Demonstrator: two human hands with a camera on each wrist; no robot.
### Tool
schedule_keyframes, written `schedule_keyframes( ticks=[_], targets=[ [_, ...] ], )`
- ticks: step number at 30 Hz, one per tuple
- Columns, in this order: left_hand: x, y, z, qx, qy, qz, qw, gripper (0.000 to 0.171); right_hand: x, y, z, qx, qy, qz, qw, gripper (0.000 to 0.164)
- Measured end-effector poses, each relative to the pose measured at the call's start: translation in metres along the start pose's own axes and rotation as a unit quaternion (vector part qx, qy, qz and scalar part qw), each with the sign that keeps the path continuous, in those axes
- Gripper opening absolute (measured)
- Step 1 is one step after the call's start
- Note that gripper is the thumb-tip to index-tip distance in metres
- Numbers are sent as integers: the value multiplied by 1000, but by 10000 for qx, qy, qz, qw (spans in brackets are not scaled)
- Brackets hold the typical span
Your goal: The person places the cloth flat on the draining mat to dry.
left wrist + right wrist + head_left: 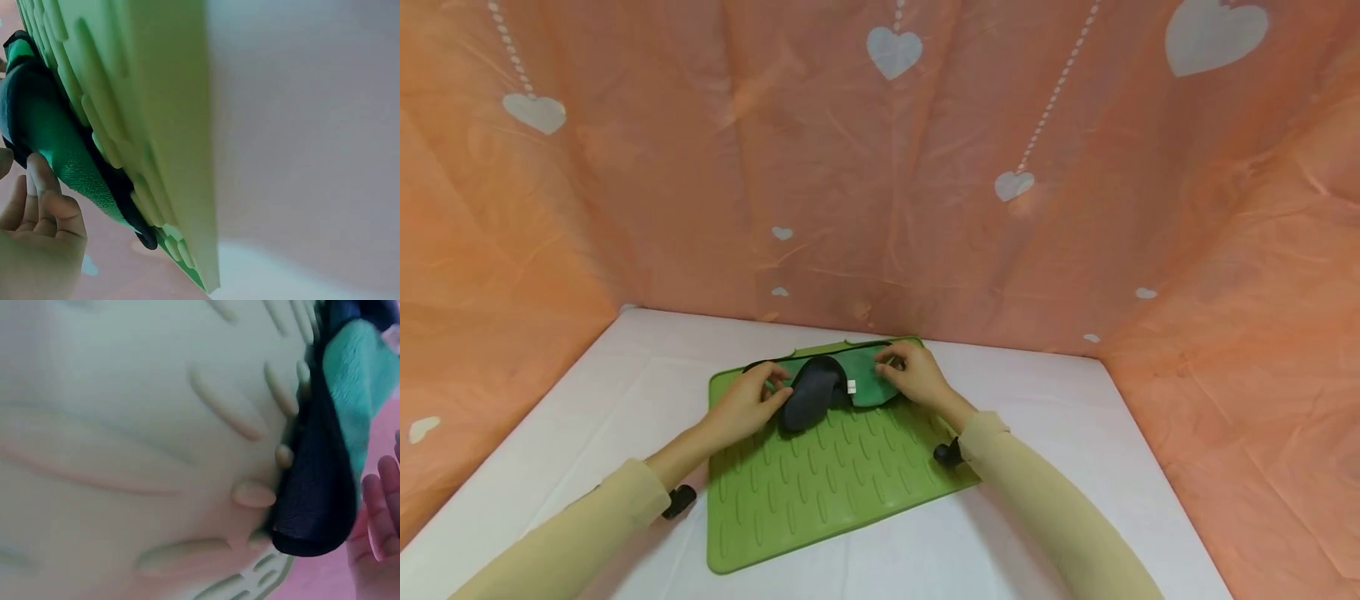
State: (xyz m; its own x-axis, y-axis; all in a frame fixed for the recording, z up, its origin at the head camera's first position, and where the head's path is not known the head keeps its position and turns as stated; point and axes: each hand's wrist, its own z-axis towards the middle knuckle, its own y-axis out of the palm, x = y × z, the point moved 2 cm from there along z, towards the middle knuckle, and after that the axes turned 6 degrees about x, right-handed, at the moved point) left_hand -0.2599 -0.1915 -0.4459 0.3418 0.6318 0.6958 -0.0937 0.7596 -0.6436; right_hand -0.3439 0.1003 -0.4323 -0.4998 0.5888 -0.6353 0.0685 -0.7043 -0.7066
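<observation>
A folded cloth piece (872,379), green inside with dark navy edging, lies across the back of a green ridged mat (820,483). Its dark navy flap (811,396) folds forward over the middle, beside a small white tag (852,387). My left hand (747,402) is at the left part of the cloth, thumb and fingers apart, fingertips right by the flap. In the left wrist view, its loosely bent fingers (44,187) overlap the cloth's edge. At the cloth's right end is my right hand (917,375), fingers relaxed; the right wrist view shows its fingers (378,509) alongside the dark rounded end.
The mat lies at an angle on a white table (1045,433). An orange curtain (850,167) with white hearts surrounds the back and sides. Dark wrist-worn devices stick out under the left sleeve (625,500) and the right sleeve (1037,483).
</observation>
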Motion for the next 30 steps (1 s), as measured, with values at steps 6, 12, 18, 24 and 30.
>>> schedule_keyframes(
  ticks=[6, 12, 18, 24, 30],
  targets=[
    [-1, -4, -19, 15, -37, 140, 9999, 23, -14, 2, -19, -110, -412, -45, 9991, 17],
    [-1, -3, -31, -225, -80, 52, 9997, 21, -24, 15, -27, -421, -368, -74, 9984, 17],
    [-3, 5, -34, -336, -105, -4, 9994, 22, -28, 31, -26, -529, -203, -409, 9976, 27],
    [-1, 9, -33, -334, -190, -87, 9992, 21, -29, 41, -24, -393, -152, -781, 9961, 28],
    [4, 10, -33, -319, -259, -269, 9988, 20, -29, 42, -23, -256, -135, -967, 9949, 23]
  ],
)
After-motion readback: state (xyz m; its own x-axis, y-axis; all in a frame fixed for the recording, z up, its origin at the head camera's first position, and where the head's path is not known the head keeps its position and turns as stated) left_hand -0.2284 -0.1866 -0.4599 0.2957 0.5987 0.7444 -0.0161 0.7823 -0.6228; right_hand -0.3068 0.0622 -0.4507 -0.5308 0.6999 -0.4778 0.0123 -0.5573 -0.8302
